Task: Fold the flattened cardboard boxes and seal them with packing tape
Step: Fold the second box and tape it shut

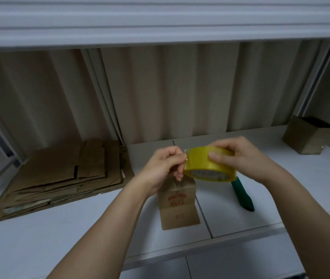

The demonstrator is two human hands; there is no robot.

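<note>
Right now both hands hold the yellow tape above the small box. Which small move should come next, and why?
Probably pull a short length of tape free. The left hand pinches the loose end at the edge of the yellow tape roll, which the right hand grips. The folded cardboard box stands just below, and I see no tape on its top seam yet.

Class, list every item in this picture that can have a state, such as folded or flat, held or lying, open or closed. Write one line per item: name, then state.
Tape roll: held in the air above the small box, its free end being peeled.
Left hand: pinches the tape end.
Right hand: grips the roll.
Small box: folded up, standing on the table.
Flat cardboard stack: unfolded, lying flat.
Far box: upright, top open.
Green tool: lying on the table, untouched.
</note>
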